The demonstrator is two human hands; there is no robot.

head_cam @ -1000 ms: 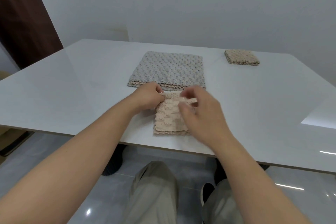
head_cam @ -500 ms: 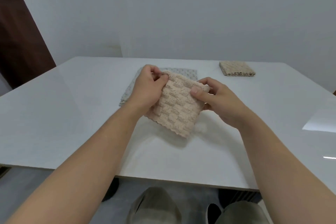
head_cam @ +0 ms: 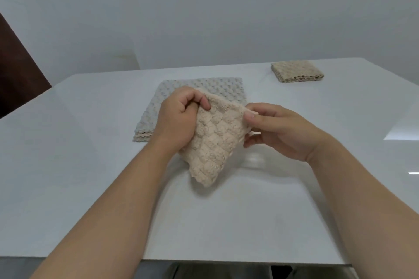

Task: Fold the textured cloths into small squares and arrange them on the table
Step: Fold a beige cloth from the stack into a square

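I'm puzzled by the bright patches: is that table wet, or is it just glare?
Head view: glare, most likely; the glossy white table mirrors light at its right edge and below the beige cloth. Soft, even lighting, faint shadows, slight wide-angle bending.

No readable text (anywhere visible).

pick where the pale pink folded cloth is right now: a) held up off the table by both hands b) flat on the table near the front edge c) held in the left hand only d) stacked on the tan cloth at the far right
a: the pale pink folded cloth hangs clear of the white table, with the left hand gripping its upper left corner and the right hand pinching its upper right corner.
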